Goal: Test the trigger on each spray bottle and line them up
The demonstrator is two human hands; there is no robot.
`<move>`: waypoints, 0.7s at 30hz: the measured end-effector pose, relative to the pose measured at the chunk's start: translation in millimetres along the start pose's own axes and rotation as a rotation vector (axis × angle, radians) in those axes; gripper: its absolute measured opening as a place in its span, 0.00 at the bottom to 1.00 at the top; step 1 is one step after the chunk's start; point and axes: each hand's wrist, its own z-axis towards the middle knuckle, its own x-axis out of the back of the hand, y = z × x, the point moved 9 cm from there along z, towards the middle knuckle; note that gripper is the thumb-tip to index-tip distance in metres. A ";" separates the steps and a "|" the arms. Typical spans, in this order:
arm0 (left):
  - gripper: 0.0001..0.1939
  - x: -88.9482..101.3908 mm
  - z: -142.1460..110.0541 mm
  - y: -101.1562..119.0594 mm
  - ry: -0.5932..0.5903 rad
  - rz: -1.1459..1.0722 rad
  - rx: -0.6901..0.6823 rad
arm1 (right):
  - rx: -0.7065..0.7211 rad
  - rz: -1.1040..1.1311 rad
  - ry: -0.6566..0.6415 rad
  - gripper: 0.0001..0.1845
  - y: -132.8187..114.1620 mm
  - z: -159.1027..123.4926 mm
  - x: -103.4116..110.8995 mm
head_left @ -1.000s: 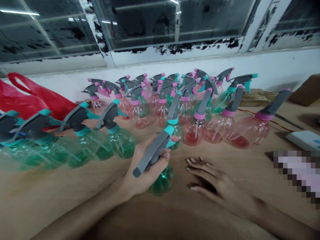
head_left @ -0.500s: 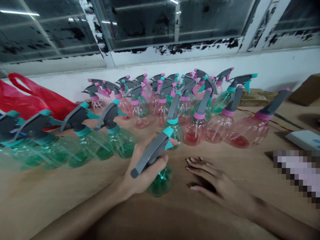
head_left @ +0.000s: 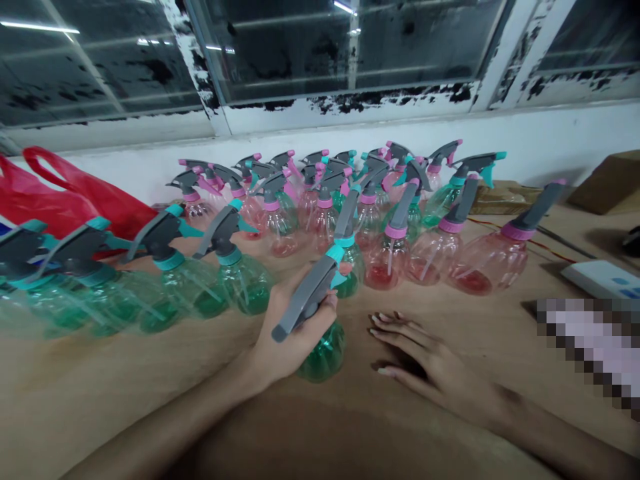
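My left hand [head_left: 293, 333] is closed around the neck of a green spray bottle [head_left: 324, 357] with a grey and teal trigger head, standing on the wooden table [head_left: 320, 427]. The fingers hide its collar. To the right, my right hand [head_left: 420, 353] rests palm down with its fingers spread and holds nothing. Just beyond the held bottle stands another green spray bottle [head_left: 350, 263]. A row of green spray bottles [head_left: 250, 283] stands at the left, and pink spray bottles [head_left: 390, 263] stand behind and to the right.
More pink and green bottles [head_left: 325, 220] crowd together toward the wall. A red plastic bag [head_left: 95, 200] lies at the back left. Cardboard boxes [head_left: 607, 180], a white box [head_left: 600, 280] and a blurred-out object [head_left: 590, 347] are on the right.
The held bottle's trigger head has shifted slightly up and to the right with my left hand. My right hand stays resting on the table. The view has moved slightly.
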 end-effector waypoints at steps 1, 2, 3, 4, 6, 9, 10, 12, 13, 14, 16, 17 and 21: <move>0.06 0.6 -0.4 -0.8 0.010 0.008 0.005 | 0.004 0.003 0.003 0.26 -0.1 0.2 0.1; 0.04 1.2 -0.7 -1.2 0.020 0.018 0.006 | 0.007 0.006 0.009 0.26 -0.1 0.3 0.4; 0.03 2.0 -1.1 -1.3 0.030 0.026 0.004 | 0.010 0.008 0.017 0.26 -0.2 0.4 0.8; 0.03 2.2 -1.3 -1.4 0.033 0.030 0.005 | 0.012 0.007 0.020 0.26 -0.2 0.4 1.0; 0.03 2.0 -1.4 -1.5 0.030 0.029 0.008 | 0.013 -0.002 0.013 0.27 -0.6 0.6 0.4; 0.01 2.6 -1.5 -1.0 0.040 0.017 0.009 | 0.004 -0.024 -0.008 0.27 -1.1 1.1 -0.3; 0.01 1.9 -1.8 -1.1 0.036 0.015 0.007 | 0.001 -0.029 -0.012 0.27 -1.2 1.2 -0.3; 0.02 2.0 -3.1 -5.0 0.049 0.023 0.028 | 0.002 -0.032 -0.015 0.26 -1.1 1.2 -0.5; 0.03 2.2 -4.1 -9.0 0.060 0.026 0.055 | 0.006 -0.030 -0.011 0.26 -1.0 1.1 -0.6; 0.04 2.8 -5.2 -13.6 0.073 0.027 0.086 | 0.013 -0.028 -0.004 0.27 -1.0 0.9 -0.5; 0.05 3.1 -6.9 -20.9 0.089 0.030 0.127 | 0.029 -0.022 0.020 0.27 -2.1 0.6 0.8; 0.05 2.6 -7.0 -22.0 0.086 0.032 0.126 | 0.036 -0.021 0.036 0.28 -3.5 0.7 2.3; 0.03 2.4 -5.5 -13.6 0.079 0.038 0.038 | 0.029 -0.018 0.088 0.30 -19.5 6.9 14.0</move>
